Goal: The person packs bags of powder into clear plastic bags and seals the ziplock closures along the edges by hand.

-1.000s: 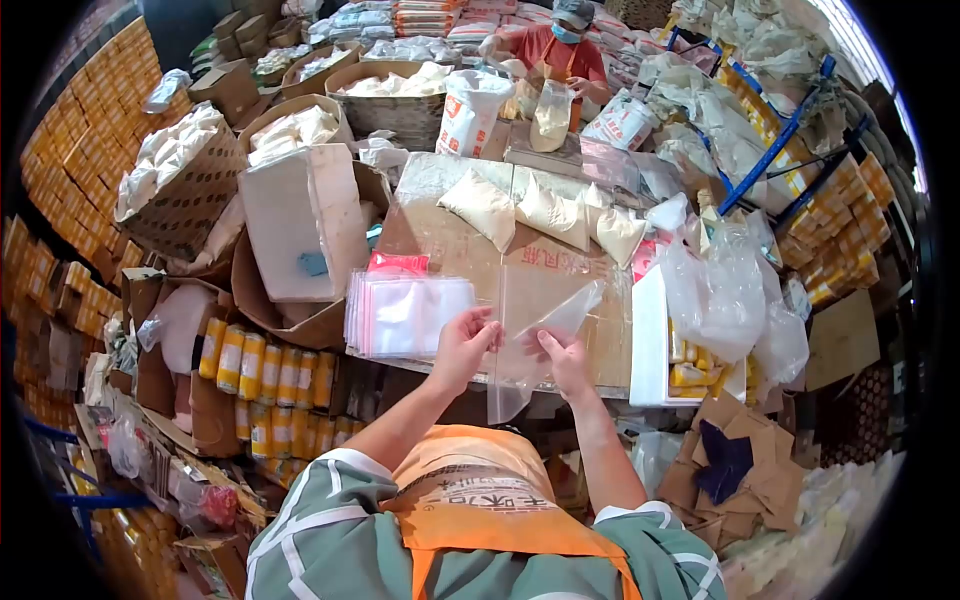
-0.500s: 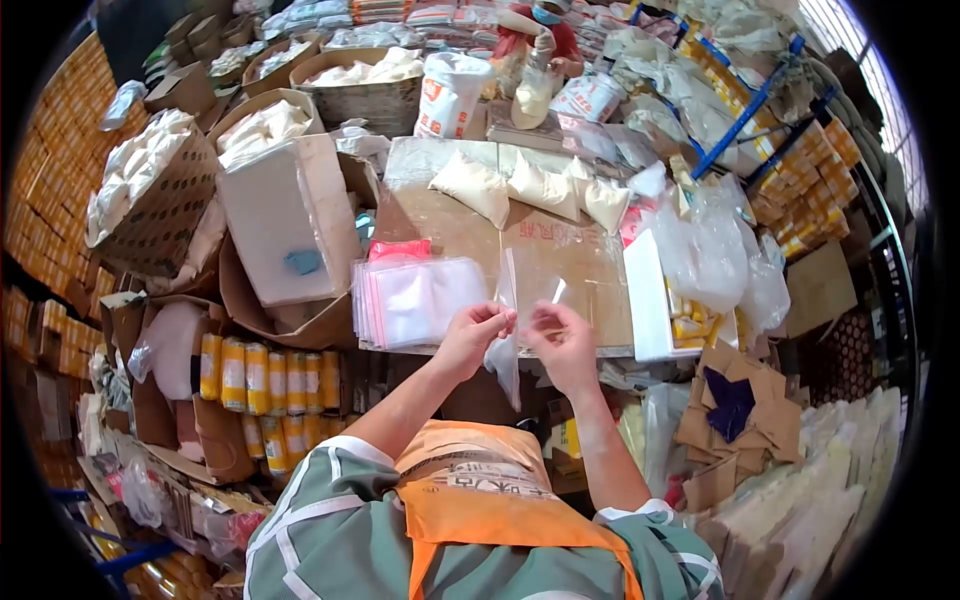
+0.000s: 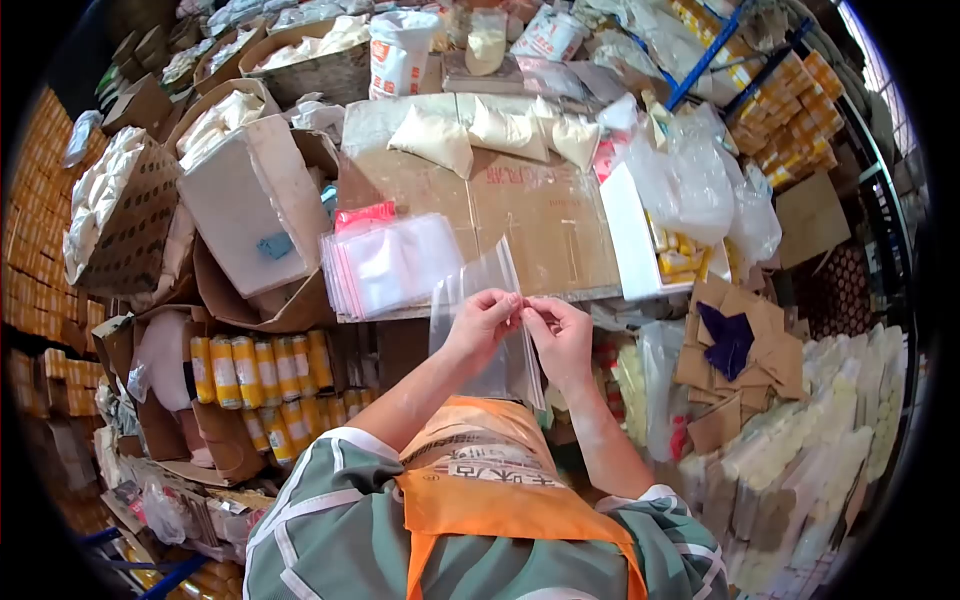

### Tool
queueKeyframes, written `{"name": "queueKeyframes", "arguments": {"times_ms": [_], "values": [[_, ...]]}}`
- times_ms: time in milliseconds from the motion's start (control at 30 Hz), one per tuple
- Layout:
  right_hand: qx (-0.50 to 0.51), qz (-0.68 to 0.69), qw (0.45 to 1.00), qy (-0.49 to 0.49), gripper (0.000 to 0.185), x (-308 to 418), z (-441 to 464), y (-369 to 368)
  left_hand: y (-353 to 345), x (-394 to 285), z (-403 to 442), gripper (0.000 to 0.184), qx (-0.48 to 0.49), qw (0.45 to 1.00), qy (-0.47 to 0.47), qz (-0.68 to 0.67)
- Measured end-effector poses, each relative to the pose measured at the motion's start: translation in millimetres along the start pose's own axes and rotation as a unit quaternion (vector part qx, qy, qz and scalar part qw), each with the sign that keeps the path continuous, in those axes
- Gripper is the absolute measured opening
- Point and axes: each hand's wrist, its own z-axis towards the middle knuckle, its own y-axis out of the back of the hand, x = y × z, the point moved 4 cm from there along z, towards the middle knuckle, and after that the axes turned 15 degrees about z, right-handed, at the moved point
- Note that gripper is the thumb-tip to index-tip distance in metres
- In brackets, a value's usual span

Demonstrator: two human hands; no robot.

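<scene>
A clear plastic bag [image 3: 505, 368] hangs upright in front of my apron, below the table's near edge. My left hand [image 3: 483, 325] pinches its edge between thumb and fingertips. Close beside it, my right hand [image 3: 560, 340] pinches the same edge, the fingertips of both hands almost touching. The bag looks flat, with nothing visible inside. To the left, a stack of flat clear bags with pink edge strips [image 3: 390, 265] lies on the cardboard-covered table [image 3: 545, 235], partly over a red packet [image 3: 365, 215].
Pillow-shaped bags of pale powder [image 3: 430, 142] lie along the table's back. A white foam box [image 3: 630, 235] with yellow packets stands at right, beside bulky clear plastic [image 3: 690, 180]. Large cartons [image 3: 135, 210] crowd the left, above yellow-wrapped rolls [image 3: 245, 372]. Cardboard pieces [image 3: 750, 350] lie lower right.
My right hand has closed in beside the left and now grips the bag's edge. The bag has turned and spread wider. My view has tilted down and shifted right.
</scene>
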Motion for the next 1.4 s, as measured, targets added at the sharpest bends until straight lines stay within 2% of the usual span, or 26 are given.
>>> {"name": "queueKeyframes", "arguments": {"times_ms": [33,67,167,233,333,467,500,533,567,633,700,767,800,900,1033,1233,1333,1400], "values": [[-0.001,0.032,0.999,-0.004,0.022,3,-3,3,-6,2,0,0.012,-0.007,1.000,-0.008,-0.028],[0.000,0.006,1.000,0.003,0.021,11,-6,5,-6,9,3,0.010,0.022,0.999,-0.004,-0.028],[-0.012,-0.007,1.000,0.027,0.020,10,-12,25,-24,20,6,0.009,0.019,0.999,0.026,-0.020],[-0.034,-0.003,0.999,0.035,0.017,9,-14,43,-39,21,7,0.008,0.039,0.999,0.016,-0.004],[-0.019,0.028,0.999,0.031,0.010,10,-16,68,-60,19,6,0.010,0.031,0.996,-0.001,0.081],[0.004,0.046,0.999,0.023,0.007,10,-18,94,-86,23,7,0.015,0.003,0.994,-0.010,0.108],[0.008,0.075,0.997,-0.029,0.006,6,-18,99,-93,25,6,0.015,0.004,0.993,-0.009,0.114],[0.012,0.104,0.991,-0.080,0.005,2,-19,103,-98,27,5,0.015,-0.006,0.984,-0.022,0.179],[0.011,0.111,0.991,-0.078,0.005,0,-19,107,-103,28,5,0.016,-0.017,0.969,-0.035,0.243],[0.014,0.071,0.997,0.024,0.004,1,-20,116,-107,36,8,0.016,-0.023,0.966,-0.037,0.254],[0.015,0.074,0.997,0.027,0.010,2,-20,126,-112,42,10,0.015,-0.011,0.962,-0.037,0.271],[0.000,0.083,0.996,-0.034,0.015,6,-18,137,-123,38,10,0.014,-0.002,0.961,-0.019,0.275],[0.011,0.088,0.996,-0.026,0.021,4,-17,141,-127,38,10,0.014,0.007,0.961,-0.003,0.276],[0.029,0.080,0.996,-0.018,0.024,17,-21,148,-124,43,14,0.013,0.026,0.955,-0.022,0.295],[0.050,0.101,0.994,-0.004,0.024,6,-17,159,-134,44,17,0.012,0.015,0.960,-0.011,0.280],[0.053,0.139,0.988,-0.033,0.014,-3,-10,174,-141,47,21,0.012,0.057,0.971,-0.007,0.231],[0.046,0.105,0.993,-0.024,0.014,7,-12,171,-141,45,21,0.013,0.053,0.974,-0.007,0.219],[0.074,0.030,0.996,0.040,0.015,17,-11,165,-145,37,18,0.014,0.031,0.967,-0.005,0.254]]}}
